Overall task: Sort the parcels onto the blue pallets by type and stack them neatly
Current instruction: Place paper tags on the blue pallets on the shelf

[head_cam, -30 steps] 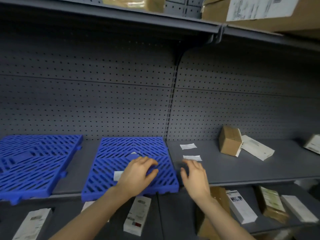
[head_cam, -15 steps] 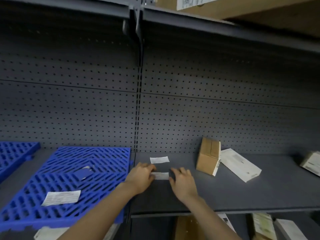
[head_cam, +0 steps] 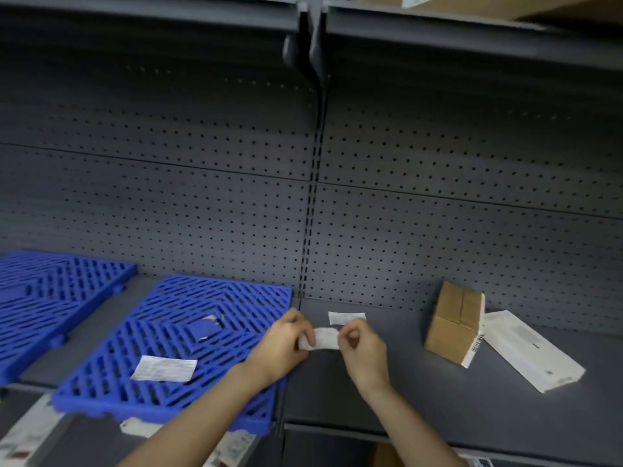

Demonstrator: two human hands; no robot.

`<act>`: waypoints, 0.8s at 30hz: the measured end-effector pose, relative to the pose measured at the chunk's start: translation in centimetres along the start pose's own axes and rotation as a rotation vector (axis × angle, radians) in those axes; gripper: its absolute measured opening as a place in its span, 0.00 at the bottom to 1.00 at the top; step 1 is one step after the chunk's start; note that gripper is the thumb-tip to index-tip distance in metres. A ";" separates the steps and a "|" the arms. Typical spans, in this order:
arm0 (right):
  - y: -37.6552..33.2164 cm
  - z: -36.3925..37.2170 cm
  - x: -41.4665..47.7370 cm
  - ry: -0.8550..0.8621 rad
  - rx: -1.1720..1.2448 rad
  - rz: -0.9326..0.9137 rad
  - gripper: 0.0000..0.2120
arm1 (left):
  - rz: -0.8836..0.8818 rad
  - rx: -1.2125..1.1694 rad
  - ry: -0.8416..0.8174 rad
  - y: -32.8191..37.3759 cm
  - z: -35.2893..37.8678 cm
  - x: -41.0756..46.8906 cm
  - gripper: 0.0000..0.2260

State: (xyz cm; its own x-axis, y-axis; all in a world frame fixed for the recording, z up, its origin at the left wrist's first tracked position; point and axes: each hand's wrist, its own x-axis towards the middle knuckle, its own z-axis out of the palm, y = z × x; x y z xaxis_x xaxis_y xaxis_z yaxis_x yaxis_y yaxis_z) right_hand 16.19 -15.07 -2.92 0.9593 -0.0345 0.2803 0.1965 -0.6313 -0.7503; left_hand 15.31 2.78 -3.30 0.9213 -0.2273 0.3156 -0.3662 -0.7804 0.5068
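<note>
Hands: at six o'clock in the frame, a person's left hand (head_cam: 283,345) and right hand (head_cam: 362,352) each pinch one end of a small white paper slip (head_cam: 325,338), fingers curled, holding it stretched between them over the grey shelf (head_cam: 404,399).
Second slip: another white slip (head_cam: 346,317) lies flat on the shelf at twelve o'clock from the held one, just beyond it.
Near pallet: a blue lattice pallet (head_cam: 242,305) sits at seven o'clock. The left forearm crosses its right front corner, and a white printed label (head_cam: 164,368) lies on its front half.
Far pallet: a second blue pallet (head_cam: 67,281) sits at nine o'clock, cut off by the frame edge, with a strip of shelf between the two.
Parcels: at three o'clock from the hands a brown carton (head_cam: 453,323) stands tilted on the shelf. A flat white parcel (head_cam: 532,352) lies just to its right, one end against it.
Backdrop: a grey pegboard wall (head_cam: 438,230) fills twelve o'clock.
Below: white-labelled packets (head_cam: 27,436) show on the lower shelf at seven o'clock, blurred.
</note>
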 end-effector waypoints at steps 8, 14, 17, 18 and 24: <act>-11.8 6.5 -3.8 -0.003 0.334 -0.132 0.09 | -0.171 -0.139 0.328 -4.8 -11.4 -8.3 0.08; -21.7 17.0 -10.7 -0.098 0.418 -0.210 0.09 | -0.275 -0.109 0.458 -12.3 -20.7 -19.4 0.08; -26.7 22.3 -13.7 -0.131 0.429 -0.244 0.09 | -0.308 -0.038 0.488 -16.7 -25.2 -24.6 0.09; -28.2 23.9 -14.7 -0.146 0.430 -0.249 0.08 | -0.319 -0.017 0.490 -17.8 -26.7 -26.0 0.09; -34.7 31.6 -16.8 -0.227 0.381 -0.289 0.04 | -0.369 0.055 0.478 -24.1 -32.8 -31.0 0.05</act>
State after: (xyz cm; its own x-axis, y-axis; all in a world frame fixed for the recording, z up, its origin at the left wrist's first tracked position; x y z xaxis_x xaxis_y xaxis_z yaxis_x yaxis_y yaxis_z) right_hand -0.32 31.88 -0.55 0.8667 0.2945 0.4025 0.4784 -0.2628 -0.8379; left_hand -8.69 47.72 1.03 0.8206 0.3405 0.4590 -0.0149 -0.7901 0.6128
